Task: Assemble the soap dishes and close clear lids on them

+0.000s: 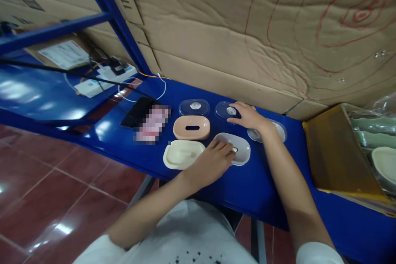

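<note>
On the blue shelf (253, 181) lie several soap-dish parts. My left hand (213, 161) rests with curled fingers on the near edge of a pale grey dish (241, 148), next to a cream dish (182, 154). My right hand (247, 116) reaches further back, its fingers closed over a clear lid (225, 109). A second clear lid (194, 107) lies to its left, with a pink dish (192, 128) in front of it. Another clear lid (280, 130) sits partly hidden under my right wrist.
A black phone (137, 111) lies left of the dishes, by white cables and a power strip (102, 78). Cardboard (247, 41) lines the back. A yellow-edged box (340, 152) with bagged dishes stands at the right. Red tiled floor lies below.
</note>
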`<state>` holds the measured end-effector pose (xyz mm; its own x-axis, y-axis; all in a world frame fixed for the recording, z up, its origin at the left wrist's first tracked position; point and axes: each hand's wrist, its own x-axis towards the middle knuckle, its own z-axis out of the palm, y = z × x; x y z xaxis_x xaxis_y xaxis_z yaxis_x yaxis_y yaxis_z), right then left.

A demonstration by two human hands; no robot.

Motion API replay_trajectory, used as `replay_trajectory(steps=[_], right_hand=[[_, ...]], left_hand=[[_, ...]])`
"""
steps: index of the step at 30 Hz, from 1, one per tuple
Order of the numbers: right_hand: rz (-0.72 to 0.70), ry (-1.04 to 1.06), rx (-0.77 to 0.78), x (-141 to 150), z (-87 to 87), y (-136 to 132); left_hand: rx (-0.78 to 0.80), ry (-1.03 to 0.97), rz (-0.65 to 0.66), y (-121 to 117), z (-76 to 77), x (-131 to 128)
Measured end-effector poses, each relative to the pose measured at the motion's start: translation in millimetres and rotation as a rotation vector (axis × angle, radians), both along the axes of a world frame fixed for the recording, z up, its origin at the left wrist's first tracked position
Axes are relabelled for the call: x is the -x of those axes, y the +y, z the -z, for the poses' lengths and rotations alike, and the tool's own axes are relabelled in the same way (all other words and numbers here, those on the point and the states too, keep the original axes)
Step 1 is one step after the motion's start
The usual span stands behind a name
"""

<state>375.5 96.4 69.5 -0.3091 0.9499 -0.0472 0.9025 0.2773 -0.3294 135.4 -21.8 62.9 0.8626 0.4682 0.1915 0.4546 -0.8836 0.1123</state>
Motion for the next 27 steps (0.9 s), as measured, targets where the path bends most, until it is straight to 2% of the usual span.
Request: replay_trajectory(steps=[4,7,10,14,18,20,23,27], right_hand=[[-0.002,0.004,0.007,-3,-4.2,-2],[0.005,-0.001,0.014,-8,-9.3,-4],[-0.006,0.014,0.014,-15,-18.6,-9],[-0.029,0.064,-0.011,-26,-32.2,-16],[-0.029,0.071,0.006,-34,-37.7,-19],[-0.029,0.074,0.022,-35,-37.4,-20],[-0.007,0.068,0.042,-33,-35.5,-20],[0.012,0.065,0.109,-26,-36.3,-21]], left_hand=[[0.042,-0.014,0.048,-2,-6.7,-1],[0.071,-0.026,0.027,2,-19.4,0],[0.011,-0.051,-0.028,14,-27.5,-3],[-0.113,-0.017,-0.119,44,-20.6,-15],[-0.075,0.071,-0.149,63,-11.1,-24],[-0.066,0.069,-0.157,58,-11.6,-23],[-0.054,0.005,-0.145,31,-13.1,-17],[-0.006,-0.019,-0.014,-12,-1.5,-7]])
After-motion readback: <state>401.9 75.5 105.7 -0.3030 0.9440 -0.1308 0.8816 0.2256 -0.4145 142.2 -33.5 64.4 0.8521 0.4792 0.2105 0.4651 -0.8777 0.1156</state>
